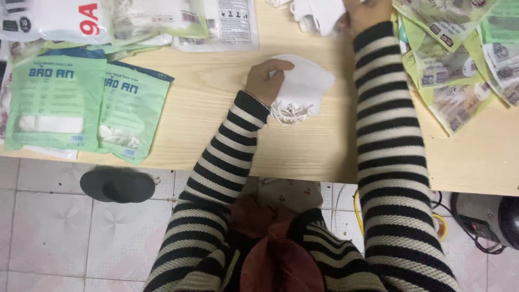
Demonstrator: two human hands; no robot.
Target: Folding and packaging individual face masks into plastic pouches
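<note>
Two hands in the head view, only one view to go by. My left hand (266, 79) is curled around a small stack of white face masks (301, 86) on the wooden table (216, 108), fingers closed over the left edge, thumb side on top; the bundle of elastic ear loops (289, 112) hangs out just below the hand. My right hand (363, 13) is up at the far edge of the table, touching a loose pile of white masks (316, 15); it's cut off by the frame, so I cannot tell how far it's open or whether it has hold of one. Handling call: masks are light, soft, floppy, stack slides apart easily; best pinched flat across the folded body, not by the loops, which tangle. Containers: flat green plastic pouches (92, 105) lie to my left, overlapping, each with something white showing through the window, looks like packed masks. More pale green pouches (454, 65) fan out on my right, contents unclear. White packets (130, 21) sit along the far left edge. Off the table: a dark slipper (118, 185) on the tiled floor, a black device with cables (486, 219) lower right.
</note>
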